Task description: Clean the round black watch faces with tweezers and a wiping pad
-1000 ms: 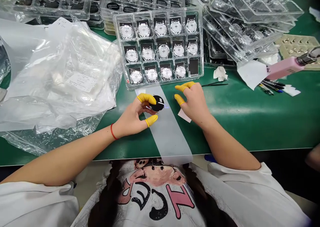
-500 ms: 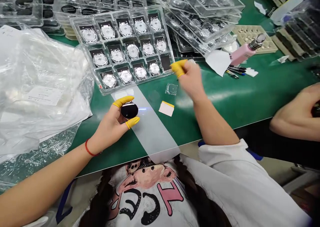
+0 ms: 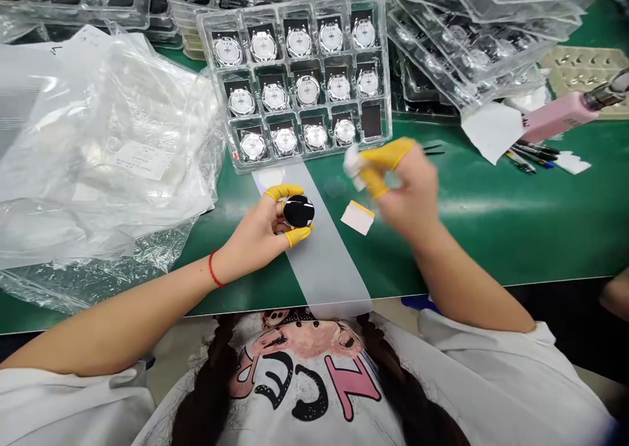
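Note:
Yellow finger cots cover fingertips on both hands. My left hand point(image 3: 268, 226) grips a round black glossy disc point(image 3: 299, 211) by its edge, above a translucent strip point(image 3: 331, 262) on the green table. Between the yellow fingertips of my right hand point(image 3: 405, 184) is a crumpled white wipe point(image 3: 352, 163), blurred by motion. Behind the hands a clear tray point(image 3: 230, 152) holds several silver round watch-like parts, backs up; its front right pocket shows only black lining. A small white pad with a yellow edge point(image 3: 358, 218) lies between the hands.
Plastic bags and papers point(image 3: 122, 138) cover the left side. Stacked clear trays point(image 3: 481, 46) stand at the back right, beside a white sheet point(image 3: 493, 131), a pink bottle point(image 3: 560, 115), several pens point(image 3: 535, 154) and a beige tray point(image 3: 584, 73). Part of another person shows at the right edge.
The view has shifted right. My right hand has moved from near the tray's right corner toward me and now holds the white wipe. My left hand still grips the disc.

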`<state>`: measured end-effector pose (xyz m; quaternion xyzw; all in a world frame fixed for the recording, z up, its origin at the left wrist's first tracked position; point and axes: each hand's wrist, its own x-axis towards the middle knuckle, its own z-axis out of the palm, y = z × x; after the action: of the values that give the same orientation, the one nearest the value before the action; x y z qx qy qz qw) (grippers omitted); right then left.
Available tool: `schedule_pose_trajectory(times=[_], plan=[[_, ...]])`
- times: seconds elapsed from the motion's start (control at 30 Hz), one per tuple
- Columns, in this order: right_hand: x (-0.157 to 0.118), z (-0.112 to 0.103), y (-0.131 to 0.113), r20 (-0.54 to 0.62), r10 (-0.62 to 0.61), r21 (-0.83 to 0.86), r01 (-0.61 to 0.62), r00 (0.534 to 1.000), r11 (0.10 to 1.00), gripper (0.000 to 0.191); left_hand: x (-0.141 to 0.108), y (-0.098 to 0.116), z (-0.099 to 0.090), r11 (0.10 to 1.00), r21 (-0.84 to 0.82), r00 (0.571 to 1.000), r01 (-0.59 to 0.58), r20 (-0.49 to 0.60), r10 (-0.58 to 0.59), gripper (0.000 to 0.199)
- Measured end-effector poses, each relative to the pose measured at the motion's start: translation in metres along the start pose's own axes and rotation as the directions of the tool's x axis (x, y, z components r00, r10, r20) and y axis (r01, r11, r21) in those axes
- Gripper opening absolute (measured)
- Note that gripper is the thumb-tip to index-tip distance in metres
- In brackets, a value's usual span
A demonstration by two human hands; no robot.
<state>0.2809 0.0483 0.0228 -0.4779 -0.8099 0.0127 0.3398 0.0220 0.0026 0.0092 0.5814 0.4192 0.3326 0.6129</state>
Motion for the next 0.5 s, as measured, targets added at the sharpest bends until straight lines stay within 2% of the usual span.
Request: schedule_pose_trajectory(times=[0.03, 0.07, 0.13, 0.17, 0.23, 0.37, 0.43, 0.5], plan=[[-0.008, 0.008, -0.023, 0.001, -0.194, 0.069, 0.193, 0.981, 0.979, 0.017, -0.001, -0.001, 0.0, 1.0, 0.012, 1.0, 0.0, 0.004, 0.0, 0.049], [-0.014, 0.016, -0.043, 0.011, -0.338, 0.118, 0.334, 0.941, 0.935, 0.016, -0.001, -0.002, -0.001, 0.999, 0.041, 1.0, -0.01, 0.011, 0.01, 0.05], [-0.022, 0.033, -0.067, -0.009, -0.443, 0.14, 0.44, 0.896, 0.887, 0.016, -0.003, -0.004, -0.001, 0.988, 0.143, 0.999, -0.049, 0.009, 0.048, 0.05], [-0.022, 0.04, -0.072, -0.019, -0.452, 0.129, 0.451, 0.892, 0.883, 0.017, -0.004, -0.005, -0.001, 0.978, 0.197, 0.998, -0.062, -0.002, 0.064, 0.05], [-0.019, 0.049, -0.07, -0.048, -0.404, 0.099, 0.406, 0.914, 0.908, 0.017, -0.005, -0.007, 0.0, 0.973, 0.22, 0.996, -0.07, -0.041, 0.081, 0.047], [-0.015, 0.051, -0.058, -0.139, -0.263, 0.134, 0.282, 0.955, 0.95, 0.018, -0.004, -0.007, 0.001, 0.998, 0.015, 0.997, -0.054, -0.058, 0.055, 0.048], [-0.02, 0.049, -0.061, -0.148, -0.29, 0.158, 0.312, 0.946, 0.937, 0.017, -0.004, -0.007, 0.0, 0.998, 0.015, 0.996, -0.065, -0.064, 0.066, 0.049], [-0.026, 0.049, -0.068, -0.138, -0.36, 0.153, 0.379, 0.923, 0.913, 0.017, -0.004, -0.009, -0.001, 0.99, 0.111, 0.994, -0.086, -0.065, 0.093, 0.048]])
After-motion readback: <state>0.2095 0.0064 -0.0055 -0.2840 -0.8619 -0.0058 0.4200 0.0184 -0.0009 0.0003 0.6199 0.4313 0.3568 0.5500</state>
